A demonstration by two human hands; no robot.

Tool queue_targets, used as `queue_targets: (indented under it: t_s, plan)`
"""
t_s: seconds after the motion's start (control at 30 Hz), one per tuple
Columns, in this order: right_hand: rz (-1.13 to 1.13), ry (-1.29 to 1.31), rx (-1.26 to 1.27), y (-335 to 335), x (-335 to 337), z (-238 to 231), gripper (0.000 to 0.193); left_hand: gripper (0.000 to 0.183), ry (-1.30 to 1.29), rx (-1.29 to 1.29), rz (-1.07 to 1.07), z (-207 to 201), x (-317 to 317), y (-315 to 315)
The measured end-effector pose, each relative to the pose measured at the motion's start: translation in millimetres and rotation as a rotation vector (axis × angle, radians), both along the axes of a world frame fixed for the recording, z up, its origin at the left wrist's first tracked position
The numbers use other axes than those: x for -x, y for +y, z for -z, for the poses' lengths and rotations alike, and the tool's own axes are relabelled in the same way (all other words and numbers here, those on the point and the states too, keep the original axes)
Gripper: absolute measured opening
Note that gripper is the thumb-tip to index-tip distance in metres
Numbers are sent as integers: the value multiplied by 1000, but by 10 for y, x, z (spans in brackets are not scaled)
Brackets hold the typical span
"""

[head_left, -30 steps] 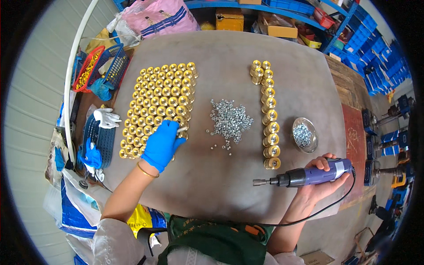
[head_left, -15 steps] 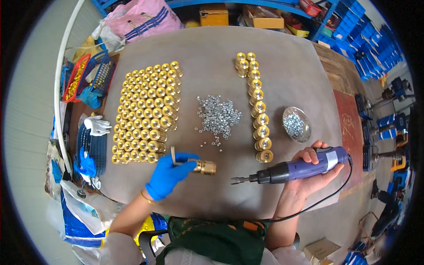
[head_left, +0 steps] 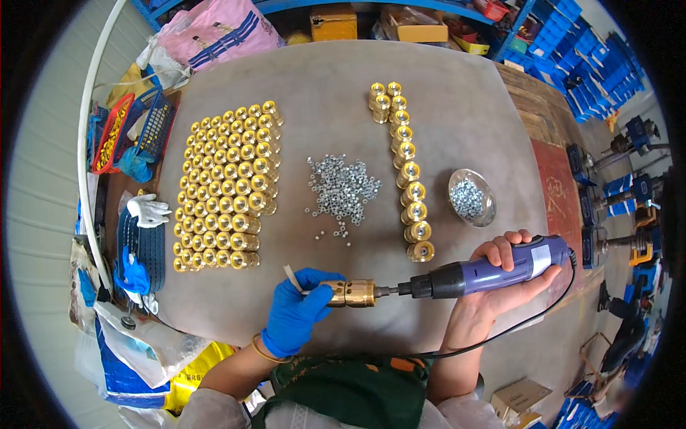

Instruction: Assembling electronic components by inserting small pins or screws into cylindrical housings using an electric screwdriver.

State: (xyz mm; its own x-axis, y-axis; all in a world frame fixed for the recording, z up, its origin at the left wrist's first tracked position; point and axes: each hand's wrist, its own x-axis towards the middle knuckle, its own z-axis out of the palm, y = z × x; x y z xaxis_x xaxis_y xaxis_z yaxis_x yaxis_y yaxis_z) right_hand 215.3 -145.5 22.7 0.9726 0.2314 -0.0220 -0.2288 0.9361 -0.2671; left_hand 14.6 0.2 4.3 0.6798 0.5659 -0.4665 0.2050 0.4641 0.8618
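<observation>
Far L, beside the desk [head_left: 314, 86], a blue mesh basket [head_left: 158, 121], & closer to the person a white glove [head_left: 148, 211] lying on a dark blue tray [head_left: 146, 250]. Then, on the desk's L side, a big block of brass fittings [head_left: 229, 187], stood upright in tight rows.

Next, near the front edge, the L hand [head_left: 296, 312] in a blue glove: fingers closed round the L end of one brass fitting [head_left: 354, 293], held sideways in front of the person, w/ a pale stick [head_left: 291, 277] poking up out of the same grip. Beyond it, approx mid-desk, a loose pile of small metal nuts [head_left: 344, 189], a few strays at the near side.

Driver bit [head_left: 384, 292] meets the fitting's R end; can't tell how deep it's in. Past that, a shorter line of brass fittings [head_left: 414, 191], doubled up at the far end. Then the purple power driver [head_left: 464, 277], roughly level, in the bare R hand [head_left: 500, 299]: fingers wrapped round the body, some over the top, one along the underside. Just beyond, a clear bowl [head_left: 489, 200] w/ more nuts. Far R, off the desk, stacked blue bins [head_left: 543, 43].
</observation>
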Motion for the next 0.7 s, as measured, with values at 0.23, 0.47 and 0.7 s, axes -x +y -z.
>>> queue_targets:
  t_s: [0.23, 0.47, 0.7]
  plan:
    - [13, -20, 17, 14, -17, 20, 58, 17, -14, 17, 2, 21, -45, -32]
    - [5, -25, 19, 35, -73, 97, 58, 21, -37, -49, -52, 38, -93, -52]
    - [7, -4, -24, 35, -180, 181, 58, 24, 27, -371, 31, 104, -211, 79]
